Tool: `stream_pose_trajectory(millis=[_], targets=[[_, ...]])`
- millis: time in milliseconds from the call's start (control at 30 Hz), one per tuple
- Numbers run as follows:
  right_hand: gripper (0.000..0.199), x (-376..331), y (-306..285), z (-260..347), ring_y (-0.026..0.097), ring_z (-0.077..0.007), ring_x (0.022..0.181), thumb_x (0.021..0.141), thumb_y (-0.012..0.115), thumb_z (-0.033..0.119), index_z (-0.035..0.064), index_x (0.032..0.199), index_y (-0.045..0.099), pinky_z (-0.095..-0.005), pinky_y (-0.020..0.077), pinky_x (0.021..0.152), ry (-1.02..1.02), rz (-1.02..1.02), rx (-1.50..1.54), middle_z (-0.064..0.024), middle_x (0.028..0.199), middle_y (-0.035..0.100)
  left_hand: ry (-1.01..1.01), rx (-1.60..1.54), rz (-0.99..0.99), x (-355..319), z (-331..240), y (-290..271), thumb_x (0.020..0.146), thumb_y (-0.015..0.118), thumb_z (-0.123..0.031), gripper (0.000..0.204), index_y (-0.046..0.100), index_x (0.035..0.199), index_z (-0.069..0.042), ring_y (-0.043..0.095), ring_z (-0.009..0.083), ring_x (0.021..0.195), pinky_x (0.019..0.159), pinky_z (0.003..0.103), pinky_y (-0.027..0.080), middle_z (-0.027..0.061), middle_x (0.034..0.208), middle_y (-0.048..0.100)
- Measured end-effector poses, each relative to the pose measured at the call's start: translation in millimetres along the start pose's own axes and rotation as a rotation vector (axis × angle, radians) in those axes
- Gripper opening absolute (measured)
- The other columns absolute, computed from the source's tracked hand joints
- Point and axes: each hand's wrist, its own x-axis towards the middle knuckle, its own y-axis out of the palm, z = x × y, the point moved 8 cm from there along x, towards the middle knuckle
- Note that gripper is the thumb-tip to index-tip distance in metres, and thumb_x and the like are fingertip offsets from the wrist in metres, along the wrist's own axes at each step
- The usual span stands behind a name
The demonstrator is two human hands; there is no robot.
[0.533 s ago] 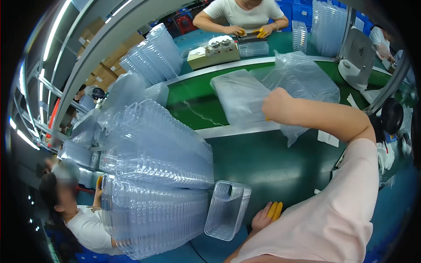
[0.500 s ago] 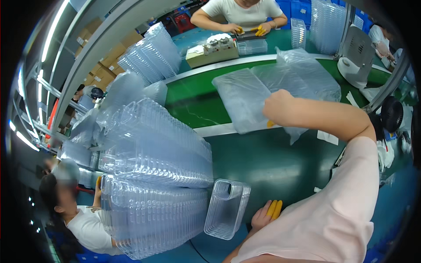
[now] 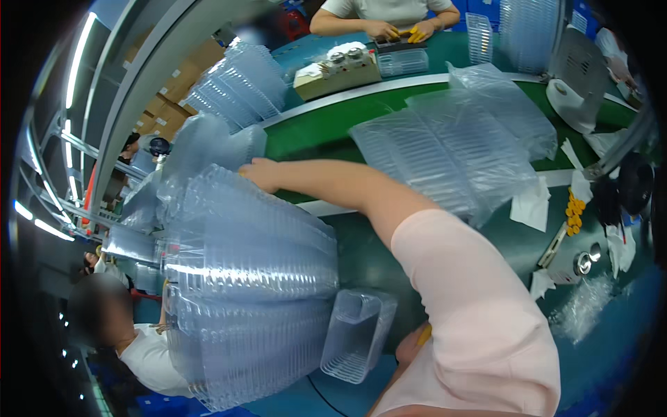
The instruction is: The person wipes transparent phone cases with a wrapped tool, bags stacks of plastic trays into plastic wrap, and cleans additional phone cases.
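Observation:
My right hand (image 3: 261, 175) reaches across to the far upper edge of a long nested stack of clear plastic trays (image 3: 257, 243). It is at the stack's edge, but its fingertips are hidden there, so I cannot tell whether it grips a tray. My left hand (image 3: 411, 345) stays low beside my body, with a yellow finger cot showing. My pink sleeve covers most of its fingers. Left of that hand, a smaller nested set of clear trays (image 3: 358, 333) lies on the green table.
Wrapped clear trays in plastic film (image 3: 445, 149) lie across the green conveyor (image 3: 306, 142). At right are yellow finger cots (image 3: 574, 212), white paper (image 3: 531, 205) and crumpled film (image 3: 587, 306). A co-worker (image 3: 389, 14) works opposite; another (image 3: 149, 354) sits left, beyond the stacks.
My right hand has left the film-wrapped trays on the conveyor and swung left to the tall tray stack. My left hand has hardly moved; the sleeve now covers more of it.

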Motion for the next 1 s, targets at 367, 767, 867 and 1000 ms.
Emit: stream_pose_trajectory(millis=[367, 767, 867, 1000], targets=[[0.028, -90.0, -10.7, -106.5, 0.041, -0.0268, 0.112, 0.078, 0.047, 0.020, 0.0191, 0.105, 0.055, -0.0463, 0.0303, 0.092, 0.489, 0.322, -0.154, -0.0106, 0.116, 0.046, -0.220, -0.045, 0.117, 21.8, 10.3, -3.6, 0.075, 0.060, -0.021, 0.026, 0.062, 0.095, -0.005, 0.060, 0.0198, 0.072, 0.058, 0.025, 0.047, 0.0143, 0.094, 0.061], [0.071, -645.5, -306.3, -196.1, 0.049, -0.0269, 0.106, 0.070, 0.056, 0.054, -0.0001, 0.115, 0.047, -0.0341, 0.0390, 0.088, 1.711, 0.076, -0.294, -0.0168, 0.113, 0.052, 0.376, 0.337, 0.030, 57.2, -88.6, -5.6, 0.071, 0.057, -0.015, 0.029, 0.059, 0.099, -0.007, 0.055, 0.0269, 0.089, 0.068, 0.034, 0.044, 0.0088, 0.099, 0.057], [0.077, -635.7, -289.6, -152.4, 0.053, -0.0265, 0.099, 0.072, 0.053, 0.056, -0.0040, 0.118, 0.042, -0.0337, 0.0417, 0.084, 1.816, 0.262, 0.064, -0.0183, 0.109, 0.054, 0.247, 0.059, 0.089, 71.8, -87.3, -7.0, 0.070, 0.060, -0.012, 0.039, 0.054, 0.107, -0.002, 0.047, 0.0341, 0.099, 0.085, 0.041, 0.038, 0.0159, 0.110, 0.049], [0.065, -618.5, -290.0, -106.5, 0.057, -0.0241, 0.088, 0.078, 0.048, 0.051, -0.0011, 0.116, 0.044, -0.0338, 0.0468, 0.072, 1.889, 0.618, 0.372, -0.0155, 0.103, 0.056, 0.239, -0.013, 0.084, 102.9, -116.9, 7.4, 0.072, 0.061, -0.014, 0.057, 0.038, 0.123, 0.000, 0.030, 0.0388, 0.115, 0.097, 0.043, 0.024, 0.0237, 0.125, 0.031]])
